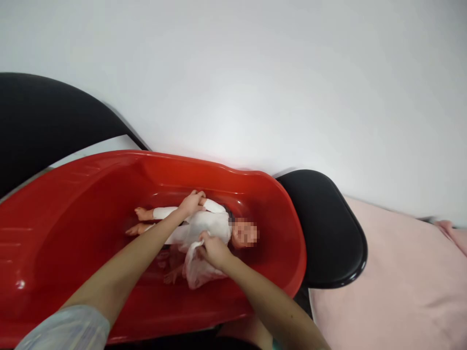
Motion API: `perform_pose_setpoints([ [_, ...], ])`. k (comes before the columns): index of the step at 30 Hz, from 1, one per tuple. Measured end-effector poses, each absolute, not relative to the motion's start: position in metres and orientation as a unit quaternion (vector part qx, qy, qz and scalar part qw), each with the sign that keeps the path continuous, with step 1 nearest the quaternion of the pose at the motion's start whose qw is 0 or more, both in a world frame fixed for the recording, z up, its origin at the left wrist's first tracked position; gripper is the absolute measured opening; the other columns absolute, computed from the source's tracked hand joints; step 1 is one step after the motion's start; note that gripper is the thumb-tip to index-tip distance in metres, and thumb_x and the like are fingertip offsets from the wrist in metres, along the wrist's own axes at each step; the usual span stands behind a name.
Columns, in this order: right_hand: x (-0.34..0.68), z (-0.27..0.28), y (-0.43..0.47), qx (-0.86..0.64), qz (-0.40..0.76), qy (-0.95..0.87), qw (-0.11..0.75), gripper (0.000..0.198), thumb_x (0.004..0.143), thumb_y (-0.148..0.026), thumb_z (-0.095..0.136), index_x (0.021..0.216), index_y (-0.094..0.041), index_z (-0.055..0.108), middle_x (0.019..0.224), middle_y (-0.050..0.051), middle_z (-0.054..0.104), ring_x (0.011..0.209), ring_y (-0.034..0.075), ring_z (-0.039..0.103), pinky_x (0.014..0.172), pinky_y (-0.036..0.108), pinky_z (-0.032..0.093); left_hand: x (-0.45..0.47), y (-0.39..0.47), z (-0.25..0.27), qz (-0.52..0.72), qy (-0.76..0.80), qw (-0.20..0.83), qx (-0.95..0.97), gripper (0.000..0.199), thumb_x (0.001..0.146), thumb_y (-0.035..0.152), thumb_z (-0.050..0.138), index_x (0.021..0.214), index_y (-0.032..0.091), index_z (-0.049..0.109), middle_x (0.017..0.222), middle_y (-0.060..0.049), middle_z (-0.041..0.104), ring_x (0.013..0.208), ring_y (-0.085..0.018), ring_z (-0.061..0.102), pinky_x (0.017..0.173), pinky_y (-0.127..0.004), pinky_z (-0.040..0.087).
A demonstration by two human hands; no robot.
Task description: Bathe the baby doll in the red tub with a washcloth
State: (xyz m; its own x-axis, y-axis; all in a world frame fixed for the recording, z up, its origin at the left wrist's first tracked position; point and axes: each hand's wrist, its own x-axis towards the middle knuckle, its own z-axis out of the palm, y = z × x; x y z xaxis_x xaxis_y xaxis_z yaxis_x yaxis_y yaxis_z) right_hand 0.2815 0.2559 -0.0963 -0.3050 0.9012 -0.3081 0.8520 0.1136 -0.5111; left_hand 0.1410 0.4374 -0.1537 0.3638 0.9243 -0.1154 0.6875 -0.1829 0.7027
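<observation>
A baby doll (197,223) in white clothes lies on its back in a red baby bathtub (91,214), its feet to the left and its head to the right. My left hand (190,203) is closed around the end of the doll's far arm, near the sleeve cuff. With thumb and fingers, my right hand (215,250) pinches the doll's wet, thin white shirt (199,272) on the near side. The cloth bunches and hangs below my fingers. One small doll hand (173,275) shows in the bottom of the tub, left of the cloth.
A black chair seat (324,228) stands against the tub's right end, with a pink cloth-covered surface (386,272) beyond. Another black chair back (54,121) rises behind the tub at left. A white wall (233,87) runs along the far side.
</observation>
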Motion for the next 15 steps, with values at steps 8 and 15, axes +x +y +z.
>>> perform_pose_setpoints([
  [8, 0.290, -0.089, 0.261, -0.638, 0.228, -0.679, 0.284, 0.028, 0.097, -0.026, 0.047, 0.122, -0.018, 0.056, 0.098, 0.007, 0.074, 0.090, 0.023, 0.071, 0.081, 0.031, 0.052, 0.151, 0.393, -0.128, 0.426, 0.469, 0.620, 0.464, 0.055, 0.069, 0.069, 0.077, 0.086, 0.018, 0.066, 0.079, -0.004, 0.070, 0.085, -0.024, 0.066, 0.080, -0.035, 0.052],
  [15, 0.293, -0.081, 0.289, -0.596, 0.218, -0.700, 0.328, 0.057, 0.088, -0.014, 0.050, 0.145, -0.023, 0.048, 0.129, 0.009, 0.068, 0.113, 0.022, 0.067, 0.100, 0.037, 0.052, 0.154, 0.368, -0.115, 0.381, 0.350, 0.769, 0.374, 0.075, 0.082, 0.085, 0.052, 0.093, 0.014, 0.072, 0.087, -0.014, 0.077, 0.095, -0.032, 0.073, 0.087, -0.041, 0.056],
])
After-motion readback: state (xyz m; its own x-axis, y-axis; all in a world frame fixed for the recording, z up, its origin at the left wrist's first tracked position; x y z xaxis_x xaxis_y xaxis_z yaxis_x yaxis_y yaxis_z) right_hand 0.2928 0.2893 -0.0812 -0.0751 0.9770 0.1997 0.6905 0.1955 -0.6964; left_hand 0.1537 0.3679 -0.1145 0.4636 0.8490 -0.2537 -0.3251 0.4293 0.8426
